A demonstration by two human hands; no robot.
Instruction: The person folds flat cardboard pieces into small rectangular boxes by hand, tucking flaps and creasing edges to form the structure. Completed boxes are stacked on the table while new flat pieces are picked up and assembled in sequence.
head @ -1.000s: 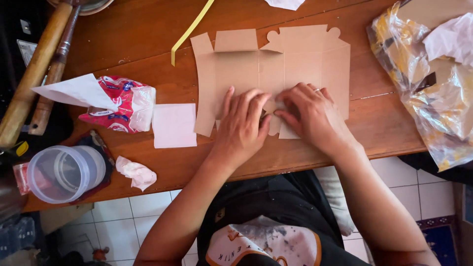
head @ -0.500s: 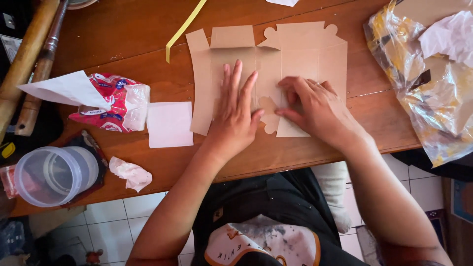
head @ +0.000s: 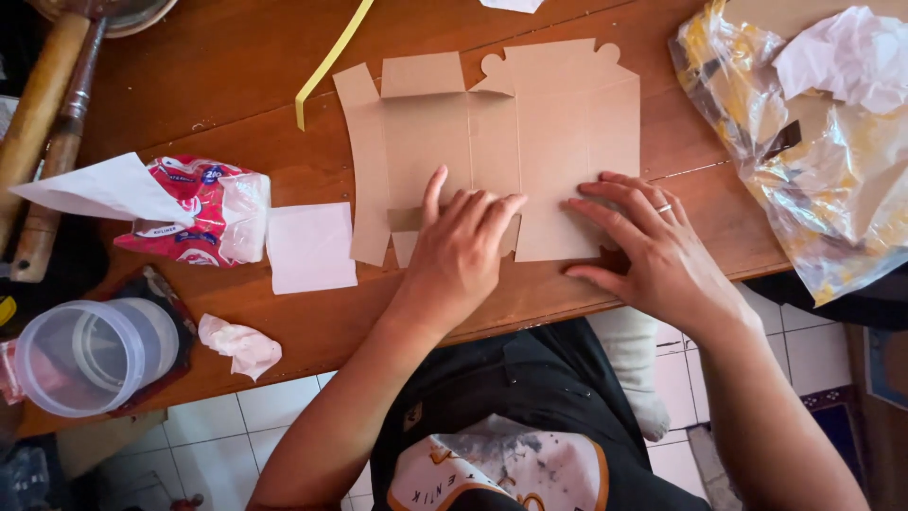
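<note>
A flat, unfolded brown cardboard box blank (head: 530,123) lies on the wooden table (head: 236,57). My left hand (head: 463,251) presses flat on its lower middle flaps, fingers spread. On the blank's lower right corner rests my right hand (head: 653,246), fingers apart, a ring on one finger. Neither hand grips anything.
A red and white tissue pack (head: 194,213) with a white sheet sticking out lies left, a white square of paper (head: 310,248) beside it. A crumpled tissue (head: 241,345) and clear plastic container (head: 90,355) sit near the table's edge. Yellow strip (head: 331,61), crinkled plastic bag (head: 813,161), wooden handles (head: 43,114).
My hands have moved apart: the left slid down toward the near edge of the blank, the right shifted right to the blank's lower corner. The blank lies flatter.
</note>
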